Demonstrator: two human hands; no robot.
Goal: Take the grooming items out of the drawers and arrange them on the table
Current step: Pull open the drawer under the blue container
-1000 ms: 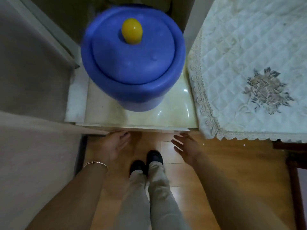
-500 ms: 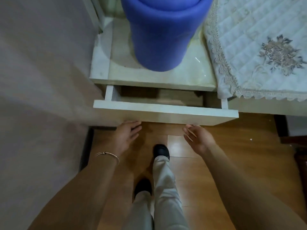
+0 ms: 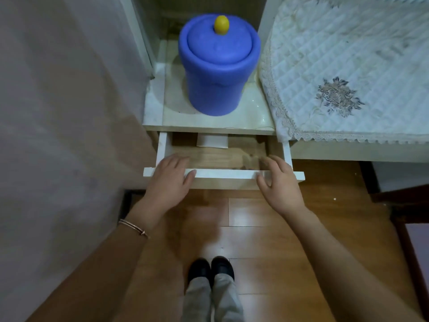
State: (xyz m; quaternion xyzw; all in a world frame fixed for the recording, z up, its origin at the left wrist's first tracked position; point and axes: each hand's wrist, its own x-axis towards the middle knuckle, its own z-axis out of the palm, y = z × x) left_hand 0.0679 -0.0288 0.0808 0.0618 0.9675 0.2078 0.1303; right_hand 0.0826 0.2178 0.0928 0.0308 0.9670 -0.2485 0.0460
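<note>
A white drawer (image 3: 224, 174) of the small cabinet stands pulled out in front of me. Its wooden bottom shows only a white sheet of paper (image 3: 211, 142) at the back; no grooming item is visible inside. My left hand (image 3: 170, 181) lies over the left part of the drawer front, fingers reaching over the edge into the drawer. My right hand (image 3: 279, 183) lies the same way on the right part. The fingertips of both hands are blurred. The table (image 3: 343, 54) under a white quilted cloth stands to the right.
A blue lidded bin (image 3: 218, 73) with a yellow knob (image 3: 221, 24) takes up most of the cabinet top (image 3: 255, 118). A wall runs close on the left. Dark wooden furniture (image 3: 408, 205) stands at the right edge. My feet are on the wooden floor (image 3: 250, 228).
The drawer has come further out. Both hands rose from under its front to lie over its top edge. My view lifted, showing the bin's lid again.
</note>
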